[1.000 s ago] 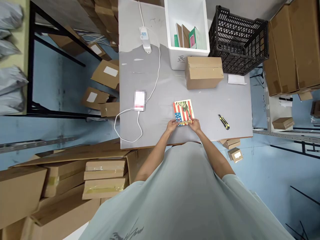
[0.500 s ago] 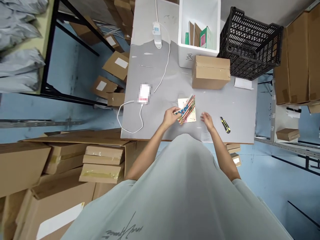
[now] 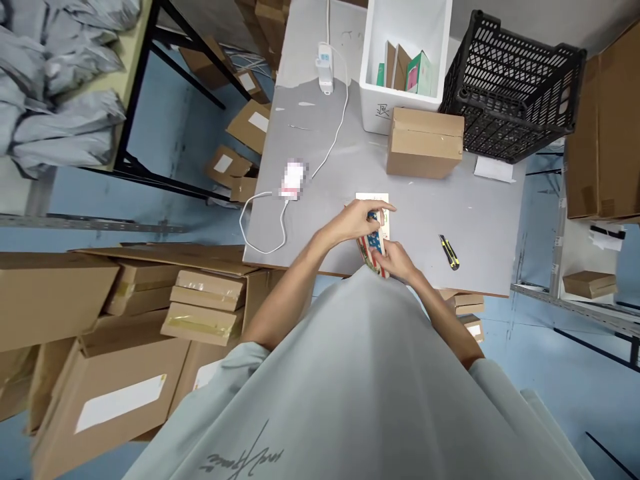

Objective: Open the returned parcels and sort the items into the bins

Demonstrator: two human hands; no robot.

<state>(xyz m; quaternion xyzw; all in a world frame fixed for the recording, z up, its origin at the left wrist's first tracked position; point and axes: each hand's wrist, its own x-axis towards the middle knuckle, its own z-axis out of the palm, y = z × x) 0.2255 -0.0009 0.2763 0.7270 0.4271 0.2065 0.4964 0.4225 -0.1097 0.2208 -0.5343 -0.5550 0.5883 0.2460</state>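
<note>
A patterned item with blue, white stars and red stripes (image 3: 373,241) is held close to my body at the table's front edge. My right hand (image 3: 396,259) grips its lower right side. My left hand (image 3: 361,219) arches over its upper end, fingers bent and the thumb near it; whether the fingertips pinch it is hard to tell. Behind both hands a pale printed card (image 3: 373,197) lies on the grey table (image 3: 320,230), partly covered by the hands and the item.
A yellow-black cutter (image 3: 449,253) lies to the right. Further back are a closed carton (image 3: 425,147), a white bin (image 3: 400,99) holding flat packs, and a black crate (image 3: 500,120). A white cable (image 3: 341,127) and a blurred device (image 3: 293,179) are on the left.
The patterned item has come nearer my body and turned more upright. My right hand has moved left and taken hold of it, while my left hand has shifted over its top. The view has tilted slightly.
</note>
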